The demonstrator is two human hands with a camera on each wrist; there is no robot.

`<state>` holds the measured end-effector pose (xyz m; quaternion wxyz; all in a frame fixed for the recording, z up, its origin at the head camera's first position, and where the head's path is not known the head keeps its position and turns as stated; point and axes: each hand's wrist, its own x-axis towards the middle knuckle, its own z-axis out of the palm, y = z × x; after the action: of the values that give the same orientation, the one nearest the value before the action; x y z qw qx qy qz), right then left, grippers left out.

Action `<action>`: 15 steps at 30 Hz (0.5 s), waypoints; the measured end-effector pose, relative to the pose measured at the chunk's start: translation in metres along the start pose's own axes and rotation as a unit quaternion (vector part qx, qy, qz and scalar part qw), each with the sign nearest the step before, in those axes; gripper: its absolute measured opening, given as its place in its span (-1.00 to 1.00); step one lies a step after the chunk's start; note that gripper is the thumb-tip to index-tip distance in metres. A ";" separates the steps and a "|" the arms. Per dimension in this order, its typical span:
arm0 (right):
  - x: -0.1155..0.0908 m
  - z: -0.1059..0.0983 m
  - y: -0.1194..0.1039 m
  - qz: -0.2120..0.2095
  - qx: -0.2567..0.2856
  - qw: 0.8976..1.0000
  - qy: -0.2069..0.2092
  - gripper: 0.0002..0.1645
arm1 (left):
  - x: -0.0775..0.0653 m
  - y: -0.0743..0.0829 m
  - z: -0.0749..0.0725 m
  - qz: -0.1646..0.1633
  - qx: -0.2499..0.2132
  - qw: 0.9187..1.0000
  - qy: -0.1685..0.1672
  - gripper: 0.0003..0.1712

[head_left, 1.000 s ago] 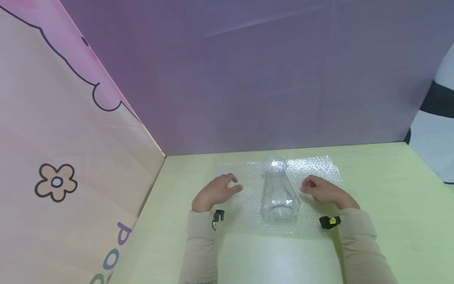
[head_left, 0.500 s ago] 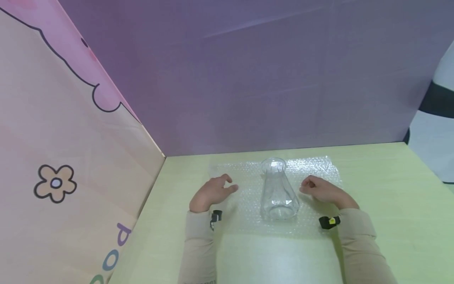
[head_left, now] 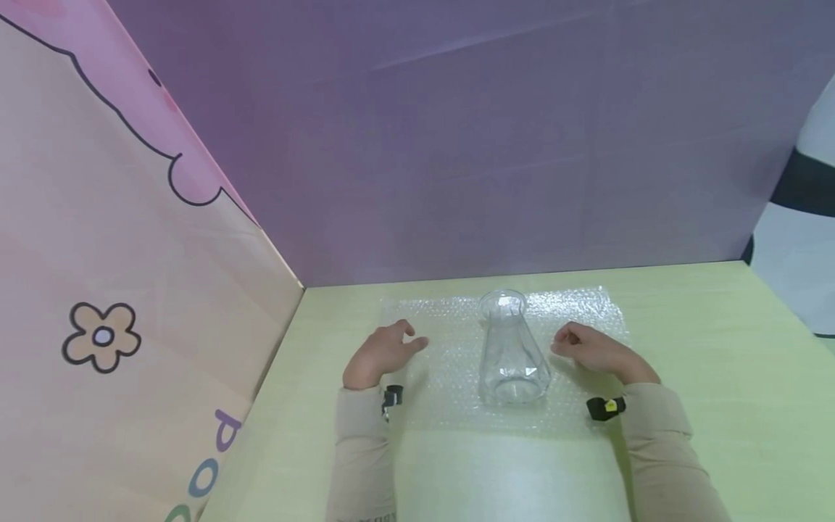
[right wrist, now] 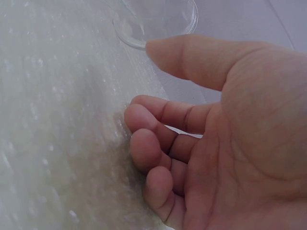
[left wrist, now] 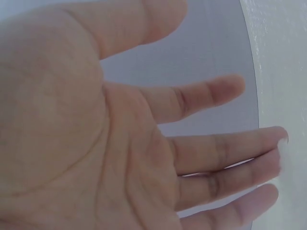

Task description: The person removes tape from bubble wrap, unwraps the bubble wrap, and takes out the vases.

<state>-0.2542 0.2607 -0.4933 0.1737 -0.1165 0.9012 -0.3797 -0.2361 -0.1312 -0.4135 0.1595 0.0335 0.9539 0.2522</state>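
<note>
A clear glass vase [head_left: 513, 355] with a flared rim and wide base is on a sheet of bubble wrap [head_left: 450, 391]. Its rim points away from me; whether it stands or lies is unclear. My left hand [head_left: 380, 353] is over the sheet's left part, fingers extended and spread. In the left wrist view, its fingertips [left wrist: 268, 139] meet the edge of the wrap, and nothing is gripped. To the right of the vase, my right hand [head_left: 595, 350] rests at the wrap with loosely bent fingers, apart from the glass. The vase's rim [right wrist: 194, 24] shows beyond the right thumb.
The pale yellow-green table [head_left: 704, 377] extends around the bubble wrap. A purple-grey backdrop [head_left: 457, 145] rises behind it. On the left stands a printed panel [head_left: 163, 290] with a flower and letters.
My left hand has slid left, away from the vase, and the bubble wrap's left edge has shifted left with it. The right hand and the vase have stayed in place.
</note>
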 end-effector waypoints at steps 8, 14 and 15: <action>0.001 0.001 0.002 -0.002 0.005 1.000 0.002 -0.48 | -0.002 -0.002 -0.003 -0.016 -0.005 1.000 0.016 -0.34; 0.002 0.000 0.003 0.000 0.004 1.000 0.002 -0.49 | -0.002 -0.008 -0.005 -0.042 -0.013 0.998 0.044 -0.32; 0.002 0.000 0.003 0.001 0.004 1.000 0.001 -0.49 | -0.002 -0.009 -0.006 -0.045 -0.014 0.998 0.046 -0.32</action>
<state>-0.2563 0.2616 -0.4961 0.1732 -0.1144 0.8999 -0.3835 -0.2363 -0.1422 -0.4130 0.1266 -0.0235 0.9571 0.2594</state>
